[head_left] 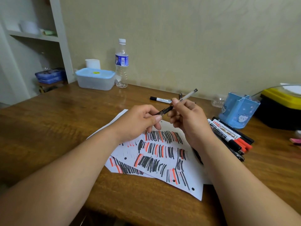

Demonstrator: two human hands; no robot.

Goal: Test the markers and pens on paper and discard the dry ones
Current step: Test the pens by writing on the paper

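Grip: left hand (138, 122), right hand (191, 123) on one pen (187, 95) over two sheets (194, 174)

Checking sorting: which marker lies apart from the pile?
The black-capped marker lying beyond the held pen; the others lie bunched beside the blue holder.

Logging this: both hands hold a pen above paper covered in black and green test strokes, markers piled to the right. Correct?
Not quite: the head view shows the strokes on the paper are black and red, not green. The left hand and right hand do hold the pen above it, with markers piled to the right.
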